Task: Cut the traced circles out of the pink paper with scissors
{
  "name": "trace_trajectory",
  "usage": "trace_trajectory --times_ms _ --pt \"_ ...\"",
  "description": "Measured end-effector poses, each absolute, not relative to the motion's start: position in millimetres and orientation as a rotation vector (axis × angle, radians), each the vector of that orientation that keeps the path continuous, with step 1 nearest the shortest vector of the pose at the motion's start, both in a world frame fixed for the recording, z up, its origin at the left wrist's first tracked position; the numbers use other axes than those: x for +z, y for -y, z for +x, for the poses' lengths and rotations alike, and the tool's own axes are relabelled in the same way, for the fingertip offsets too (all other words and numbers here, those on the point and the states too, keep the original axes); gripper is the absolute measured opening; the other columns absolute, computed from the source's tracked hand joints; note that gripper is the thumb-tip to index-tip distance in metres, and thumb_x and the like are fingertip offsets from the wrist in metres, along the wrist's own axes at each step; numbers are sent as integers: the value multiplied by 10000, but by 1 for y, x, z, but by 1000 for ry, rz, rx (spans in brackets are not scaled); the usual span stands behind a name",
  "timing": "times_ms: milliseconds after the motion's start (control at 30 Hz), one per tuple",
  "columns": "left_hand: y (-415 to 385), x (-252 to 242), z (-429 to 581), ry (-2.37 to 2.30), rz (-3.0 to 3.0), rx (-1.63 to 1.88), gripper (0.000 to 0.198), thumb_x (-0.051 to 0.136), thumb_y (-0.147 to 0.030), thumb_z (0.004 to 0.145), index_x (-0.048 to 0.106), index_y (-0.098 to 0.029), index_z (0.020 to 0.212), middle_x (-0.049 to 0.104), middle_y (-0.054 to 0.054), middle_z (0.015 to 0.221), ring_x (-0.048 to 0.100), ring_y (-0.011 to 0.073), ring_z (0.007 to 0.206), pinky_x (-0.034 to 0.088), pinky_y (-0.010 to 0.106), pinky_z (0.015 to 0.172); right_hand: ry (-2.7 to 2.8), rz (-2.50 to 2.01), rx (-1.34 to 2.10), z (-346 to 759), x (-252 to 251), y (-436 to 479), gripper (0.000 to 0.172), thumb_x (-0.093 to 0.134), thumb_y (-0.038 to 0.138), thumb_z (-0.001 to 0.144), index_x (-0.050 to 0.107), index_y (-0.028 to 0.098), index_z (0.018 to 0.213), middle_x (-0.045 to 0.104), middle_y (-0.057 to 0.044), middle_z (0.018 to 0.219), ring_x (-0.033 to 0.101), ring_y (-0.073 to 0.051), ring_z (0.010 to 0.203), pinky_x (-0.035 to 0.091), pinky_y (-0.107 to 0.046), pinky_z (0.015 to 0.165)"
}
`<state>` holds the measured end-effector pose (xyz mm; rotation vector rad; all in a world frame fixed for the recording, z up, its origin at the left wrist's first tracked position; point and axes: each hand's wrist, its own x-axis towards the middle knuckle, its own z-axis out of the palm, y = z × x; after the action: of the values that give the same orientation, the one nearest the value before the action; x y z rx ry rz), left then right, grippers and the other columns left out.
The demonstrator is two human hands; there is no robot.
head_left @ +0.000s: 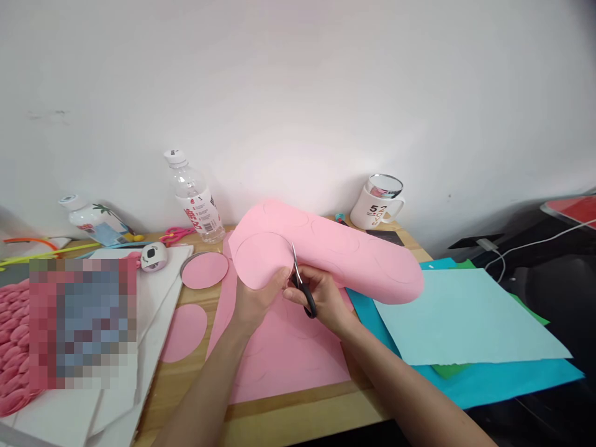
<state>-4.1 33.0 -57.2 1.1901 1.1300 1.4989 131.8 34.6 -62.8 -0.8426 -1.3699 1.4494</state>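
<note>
My left hand (261, 301) pinches the lower edge of a large pink paper sheet (344, 251) marked with pencilled circles. One circle, partly cut out, bulges toward me above my left thumb. In my right hand (323, 298) are scissors (306, 297) with black handles, their blades pointing up along that circle's right edge. The sheet's right part curls over beyond my right hand. Beneath both hands another pink sheet (288, 366) with faint outlines lies on the wooden table. To the left lie pink paper discs, one (186, 332) near the table's edge and another (205, 271) farther back.
A clear plastic bottle (198, 205) and a white mug (377, 202) stand near the wall. Light blue paper (470, 316) lies over teal and green sheets at right. White boards (161, 323) and a pink woven item (16, 341) are at left, with pink-handled scissors (177, 234) behind.
</note>
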Motion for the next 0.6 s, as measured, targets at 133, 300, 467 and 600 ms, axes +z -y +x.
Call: trace_trajectory --times_ms 133,300,467,600 --pt "-33 -56 -4 -1120 1154 1506 294 755 -290 635 628 -164 869 662 49 832 627 205 807 526 333 730 1379 -868 1442 132 -64 -35 417 784 530 597 581 175 678 452 40 570 368 -101 542 312 -246 503" --pt "-33 -57 -4 -1105 1075 1521 341 760 -280 629 633 -173 926 666 35 828 619 182 778 521 301 686 1374 -872 1430 132 -64 -35 417 785 538 594 606 174 694 435 46 561 353 -95 530 300 -245 501" --pt "-34 -57 -5 -1057 1074 1512 287 749 -274 644 638 -171 888 659 22 787 601 160 723 504 275 632 1375 -891 1440 132 -64 -34 424 769 559 603 631 176 718 442 40 575 335 -93 528 279 -243 486" --pt "-34 -55 -4 -1054 1064 1509 261 741 -262 649 627 -166 863 644 14 758 591 149 696 494 259 601 1366 -880 1463 133 -64 -34 414 779 541 600 634 172 716 433 46 560 334 -90 519 275 -243 484"
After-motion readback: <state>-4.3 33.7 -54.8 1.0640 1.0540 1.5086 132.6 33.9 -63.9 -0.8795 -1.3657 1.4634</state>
